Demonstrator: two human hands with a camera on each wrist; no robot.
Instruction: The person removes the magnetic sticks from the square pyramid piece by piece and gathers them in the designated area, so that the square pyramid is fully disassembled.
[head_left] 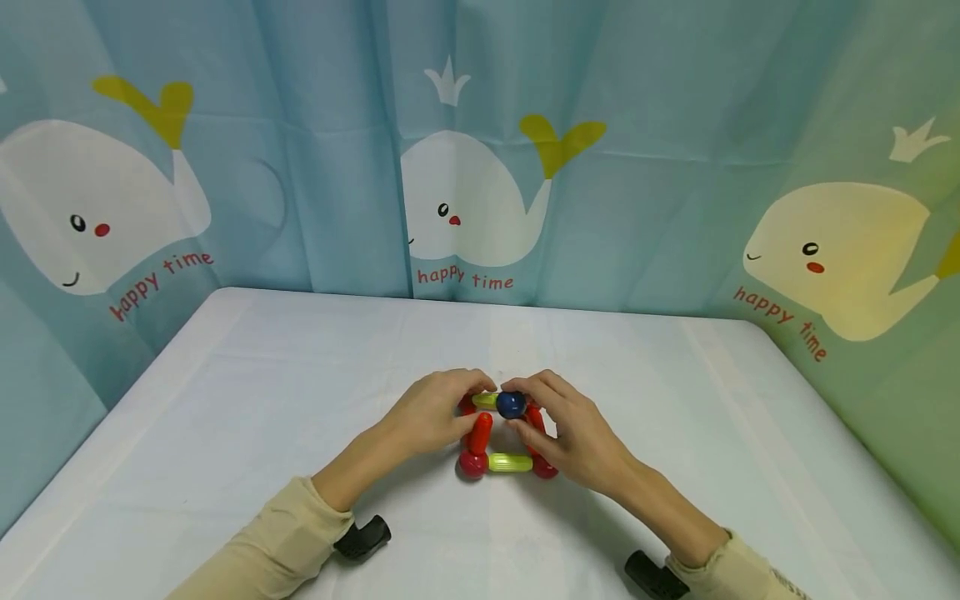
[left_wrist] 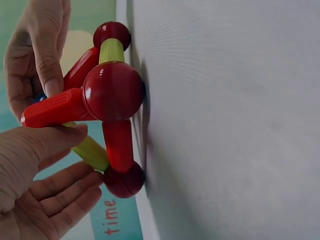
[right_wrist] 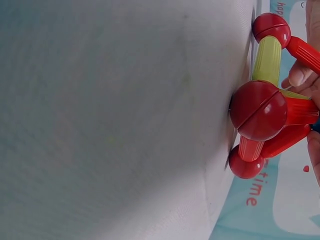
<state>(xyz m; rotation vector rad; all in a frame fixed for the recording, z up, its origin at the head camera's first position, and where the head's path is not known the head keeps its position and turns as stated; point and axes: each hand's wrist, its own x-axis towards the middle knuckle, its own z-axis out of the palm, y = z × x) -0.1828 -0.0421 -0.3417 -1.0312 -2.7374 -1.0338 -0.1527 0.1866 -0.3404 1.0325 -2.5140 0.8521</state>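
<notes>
A small frame of toy building rods and balls, like a magnetic stick set, stands on the table. Its base has red balls (left_wrist: 114,91), a yellow-green rod (head_left: 510,462) at the front and red rods; other red rods slant upward. At the top, my right hand (head_left: 573,425) pinches a dark blue ball (head_left: 512,405) between thumb and fingers. My left hand (head_left: 431,412) reaches round the frame's left side, thumb by the slanting red rod (head_left: 481,433) and the upper yellow-green rod (head_left: 486,401). Its lower fingers (left_wrist: 70,192) extend loosely behind the rods in the left wrist view.
The frame stands on a white-covered table (head_left: 300,358). A blue-green curtain (head_left: 330,167) with whale prints hangs behind and along the sides. Black wrist straps or mounts (head_left: 362,537) show at both sleeves.
</notes>
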